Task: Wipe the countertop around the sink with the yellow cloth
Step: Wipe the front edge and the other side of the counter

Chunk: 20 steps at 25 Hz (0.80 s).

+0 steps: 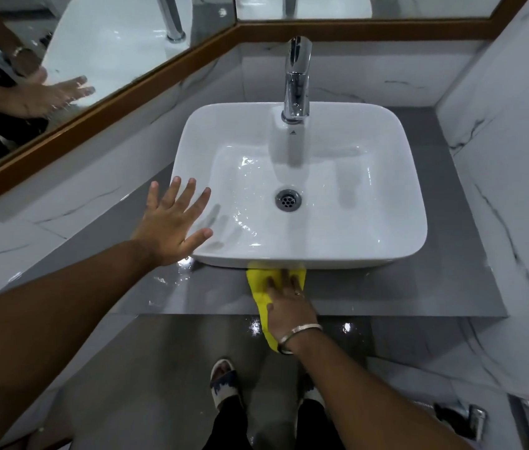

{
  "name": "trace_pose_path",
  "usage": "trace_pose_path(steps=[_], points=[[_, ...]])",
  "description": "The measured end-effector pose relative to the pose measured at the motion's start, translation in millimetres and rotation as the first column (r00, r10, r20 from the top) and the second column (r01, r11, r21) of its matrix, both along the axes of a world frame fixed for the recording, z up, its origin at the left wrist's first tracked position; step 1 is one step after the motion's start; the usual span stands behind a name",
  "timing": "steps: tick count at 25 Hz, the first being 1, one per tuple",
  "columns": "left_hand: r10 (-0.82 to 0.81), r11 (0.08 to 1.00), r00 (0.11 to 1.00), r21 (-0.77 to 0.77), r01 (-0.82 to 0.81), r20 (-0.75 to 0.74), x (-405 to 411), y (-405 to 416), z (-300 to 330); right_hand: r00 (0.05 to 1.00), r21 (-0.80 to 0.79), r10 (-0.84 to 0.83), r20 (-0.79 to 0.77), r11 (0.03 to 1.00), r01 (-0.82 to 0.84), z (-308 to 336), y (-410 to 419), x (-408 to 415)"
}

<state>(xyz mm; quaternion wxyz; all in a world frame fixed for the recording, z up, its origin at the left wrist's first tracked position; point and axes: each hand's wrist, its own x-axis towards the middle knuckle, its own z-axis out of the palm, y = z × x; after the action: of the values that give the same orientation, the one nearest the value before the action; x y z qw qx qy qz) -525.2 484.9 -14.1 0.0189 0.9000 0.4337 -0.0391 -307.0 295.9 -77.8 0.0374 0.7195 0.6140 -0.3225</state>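
Marble-veined walls and a wood-framed mirror [101,102] were seen around a grey desk [419,287] bearing a white sink [305,254] — wet patches gleamed at its front. The yellow cloth [258,287] was pressed flat beneath the right hand [289,303], against the sink's base; the left hand [172,222] was spread wide, holding nothing.

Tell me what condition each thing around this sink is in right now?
Faucet: no water running.
Sink: basin wet, drain open, no standing water.
Yellow cloth: pressed flat on the countertop at the sink's front edge, partly hanging off.
Countertop: wet patches at front left.
Left hand: fingers spread, empty.
Right hand: pressing the cloth.
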Motion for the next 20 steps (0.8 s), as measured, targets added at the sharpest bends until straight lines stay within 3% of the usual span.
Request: trace_pose_path(steps=[1,3,5,6,9,12,14,17,20], points=[[0.006,1.000,1.000,-0.007,-0.006,0.003,0,0,0,0.999,0.069,0.021,-0.034,0.997,-0.018,11,-4,6],[0.011,1.000,1.000,-0.002,-0.011,0.006,-1,0,-3,0.985,0.391,0.104,-0.135,0.919,-0.043,43,-8,23],[0.002,1.000,1.000,-0.007,-0.002,0.008,-1,1,-4,0.984,0.654,0.175,-0.026,0.748,-0.116,68,9,37],[-0.005,1.000,1.000,-0.002,0.005,0.011,-1,1,-2,0.991,0.678,0.121,0.051,0.725,-0.123,76,25,45],[0.064,0.996,0.997,0.055,-0.067,0.050,-2,-14,3,0.971,0.458,-0.059,0.230,0.887,-0.055,80,62,59],[0.255,0.955,0.936,0.086,-0.282,0.245,-11,-80,-9,0.949,0.293,0.024,0.316,0.948,-0.122,64,69,61],[0.135,0.975,0.920,0.114,-0.188,0.369,1,-152,-34,0.944,0.305,0.023,0.330,0.943,-0.130,64,69,60],[-0.039,0.996,0.946,-0.064,0.062,0.321,60,-199,-73,0.943,0.296,0.019,0.333,0.947,-0.123,64,71,59],[0.024,0.965,0.970,-0.259,0.040,0.242,125,-182,-93,0.949,0.289,0.028,0.314,0.949,-0.123,64,70,60]])
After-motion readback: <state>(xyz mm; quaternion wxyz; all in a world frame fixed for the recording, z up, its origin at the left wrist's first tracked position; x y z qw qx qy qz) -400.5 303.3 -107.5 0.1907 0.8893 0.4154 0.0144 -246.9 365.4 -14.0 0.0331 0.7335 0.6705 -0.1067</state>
